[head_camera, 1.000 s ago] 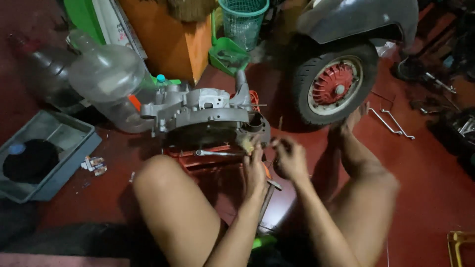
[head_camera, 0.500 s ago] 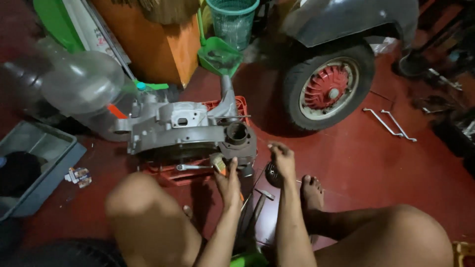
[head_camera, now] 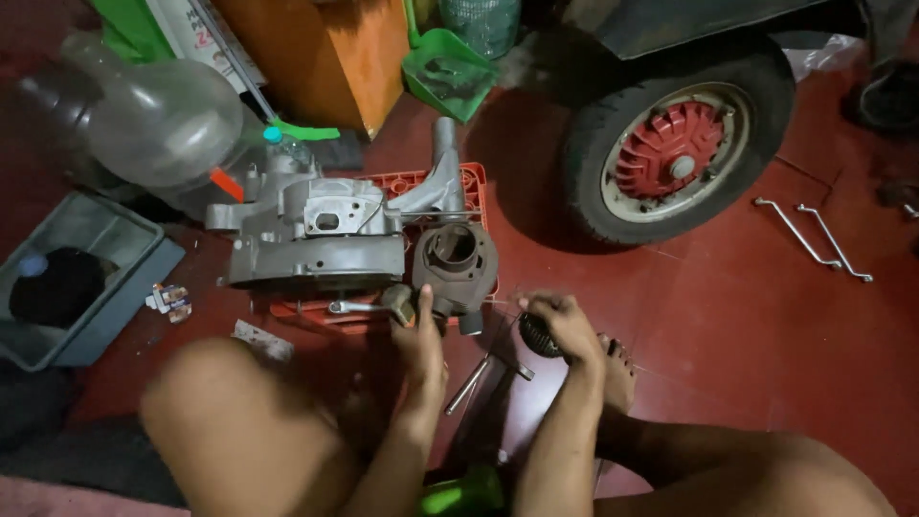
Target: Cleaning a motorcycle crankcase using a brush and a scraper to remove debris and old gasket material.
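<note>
Cast-metal engine case [head_camera: 316,239], dull grey with ribs and bosses, sits on a red plastic crate [head_camera: 459,187] on the red floor [head_camera: 728,316]. A dark, round finned cylinder [head_camera: 455,266] stands at its right end, bore facing up and empty, touching the case.

Left hand [head_camera: 419,330] is at the foot of the cylinder, fingers curled around a small brownish part [head_camera: 400,302] pressed against the casting; closed on it, though what the part is cannot be told. Right hand [head_camera: 565,325] is closed around a small dark ribbed round piece [head_camera: 536,335], held just off the floor beside the person's foot.

Judged state of work: engine is out of the scooter and partly stripped or partly built, which of the two cannot be told. Cylinder is on, no head over it, loose tools still out.

A bright steel wrench [head_camera: 356,307] lies along the crate's front edge. A socket-type tool [head_camera: 476,376], shiny, lies on the floor between the forearms.

Further out: scooter wheel [head_camera: 675,158], black tyre, red and cream hub, well apart to the right. Two bent steel rods [head_camera: 814,237] lie beyond it. Grey tray [head_camera: 115,287] to the left holds a black round object. Large clear plastic bottle [head_camera: 158,120] behind the case. Green dustpan [head_camera: 450,67] leans on an orange cabinet [head_camera: 335,53].
</note>
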